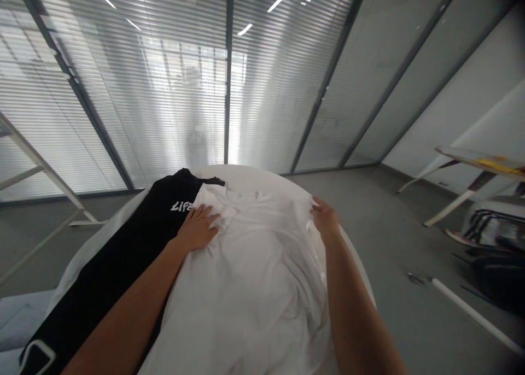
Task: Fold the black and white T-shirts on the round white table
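Observation:
A white T-shirt [254, 265] lies spread over a round white table [283, 179], its neckline toward the far edge. My left hand [199, 226] rests on the shirt's left sleeve area, palm down with fingers spread. At the right side, my right hand [325, 216] pinches the edge of the other sleeve between thumb and fingers. Beside and partly under the white shirt is a black garment [127, 255] with white lettering near its top and a white outline shape at its lower end.
Glass partitions with blinds [197, 91] stand behind the table. A white metal frame [41, 164] is at the left, above light folded cloth [20, 320]. To the right are a table with yellow items [492, 164], bags [496, 227] and a white pole [471, 312] on the grey floor.

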The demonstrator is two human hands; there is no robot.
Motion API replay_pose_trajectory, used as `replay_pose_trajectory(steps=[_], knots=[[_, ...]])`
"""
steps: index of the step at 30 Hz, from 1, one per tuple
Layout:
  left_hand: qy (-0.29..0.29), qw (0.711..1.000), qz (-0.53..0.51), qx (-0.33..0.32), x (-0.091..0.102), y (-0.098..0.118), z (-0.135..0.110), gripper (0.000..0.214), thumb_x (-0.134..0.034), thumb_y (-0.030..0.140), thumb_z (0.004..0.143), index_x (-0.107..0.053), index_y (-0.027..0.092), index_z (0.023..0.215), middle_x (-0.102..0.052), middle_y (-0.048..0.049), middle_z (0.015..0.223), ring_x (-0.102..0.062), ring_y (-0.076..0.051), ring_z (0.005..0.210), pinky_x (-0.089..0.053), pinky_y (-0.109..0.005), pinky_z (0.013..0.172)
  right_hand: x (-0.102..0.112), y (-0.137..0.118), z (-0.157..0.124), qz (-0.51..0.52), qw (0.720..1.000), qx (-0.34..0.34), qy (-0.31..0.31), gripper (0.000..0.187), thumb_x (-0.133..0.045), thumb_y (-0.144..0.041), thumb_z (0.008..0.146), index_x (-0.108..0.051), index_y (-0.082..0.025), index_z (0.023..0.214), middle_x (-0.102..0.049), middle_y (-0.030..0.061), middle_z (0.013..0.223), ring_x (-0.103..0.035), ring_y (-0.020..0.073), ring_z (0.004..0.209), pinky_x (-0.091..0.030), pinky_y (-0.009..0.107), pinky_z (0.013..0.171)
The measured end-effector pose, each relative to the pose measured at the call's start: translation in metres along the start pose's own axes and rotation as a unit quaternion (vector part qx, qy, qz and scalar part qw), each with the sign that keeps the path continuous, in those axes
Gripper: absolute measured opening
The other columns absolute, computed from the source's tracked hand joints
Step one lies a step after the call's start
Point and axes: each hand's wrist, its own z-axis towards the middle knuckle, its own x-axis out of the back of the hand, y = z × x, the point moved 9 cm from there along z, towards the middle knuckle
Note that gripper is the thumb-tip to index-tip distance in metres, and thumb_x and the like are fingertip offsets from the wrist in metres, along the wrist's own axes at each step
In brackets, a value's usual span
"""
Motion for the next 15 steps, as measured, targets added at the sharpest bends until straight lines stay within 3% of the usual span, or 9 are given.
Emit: replay_pose_trajectory(steps=[3, 7, 9, 11, 13, 15], knots=[[0.0, 1.0, -0.003, -0.002, 0.001, 0.0, 0.0, 0.052, -0.038, 0.049, 0.094, -0.049, 0.032, 0.142, -0.035, -0.0062, 0.156, -0.02, -0.03, 0.147, -0.015, -0.052, 0.117, -0.011, -0.033, -0.006, 0.041, 0.999, 0.031, -0.006, 0.053, -0.041, -0.014, 0.081, -0.06, -0.012, 0.131, -0.065, 0.0108, 0.126, -0.062, 0.0182, 0.113, -0.047, 0.028, 0.095], [0.008, 1.0, -0.006, -0.002, 0.002, 0.0, -0.001, 0.052, -0.038, 0.05, 0.094, -0.049, 0.032, 0.142, -0.036, -0.0052, 0.155, -0.021, -0.03, 0.146, -0.015, -0.051, 0.117, -0.033, -0.084, -0.025, -0.023, 0.99, 0.134, -0.04, 0.055, -0.038, -0.007, 0.082, -0.059, -0.015, 0.132, -0.06, 0.0083, 0.135, -0.054, 0.0167, 0.125, -0.037, 0.028, 0.108], [0.013, 1.0, -0.007, -0.003, 0.002, 0.0, -0.002, 0.052, -0.038, 0.049, 0.094, -0.05, 0.032, 0.142, -0.037, -0.0052, 0.155, -0.022, -0.03, 0.146, -0.015, -0.051, 0.117, -0.048, -0.103, -0.039, -0.053, 0.974, 0.197, -0.102, 0.056, -0.04, -0.006, 0.082, -0.059, -0.018, 0.133, -0.057, 0.0074, 0.138, -0.052, 0.017, 0.127, -0.036, 0.03, 0.11], [0.014, 1.0, -0.006, -0.006, 0.002, 0.0, -0.002, 0.052, -0.039, 0.048, 0.094, -0.05, 0.032, 0.141, -0.037, -0.0055, 0.155, -0.022, -0.03, 0.146, -0.015, -0.051, 0.117, -0.067, -0.111, -0.056, -0.078, 0.944, 0.244, -0.206, 0.051, -0.045, -0.008, 0.083, -0.063, -0.021, 0.129, -0.058, 0.0064, 0.137, -0.052, 0.0185, 0.127, -0.037, 0.033, 0.11], [0.013, 1.0, -0.005, -0.008, 0.001, 0.0, -0.001, 0.052, -0.04, 0.048, 0.094, -0.049, 0.032, 0.142, -0.037, -0.0055, 0.155, -0.022, -0.03, 0.146, -0.016, -0.052, 0.117, -0.082, -0.106, -0.069, -0.101, 0.915, 0.243, -0.306, 0.043, -0.051, -0.013, 0.083, -0.067, -0.022, 0.122, -0.063, 0.0063, 0.131, -0.056, 0.0204, 0.122, -0.039, 0.035, 0.108], [0.012, 1.0, -0.002, -0.008, 0.001, 0.0, -0.001, 0.052, -0.04, 0.048, 0.094, -0.049, 0.032, 0.142, -0.037, -0.0057, 0.155, -0.022, -0.03, 0.146, -0.016, -0.052, 0.117, -0.084, -0.097, -0.072, -0.109, 0.905, 0.219, -0.349, 0.038, -0.053, -0.019, 0.086, -0.068, -0.022, 0.12, -0.065, 0.0061, 0.127, -0.059, 0.0206, 0.117, -0.041, 0.034, 0.105]])
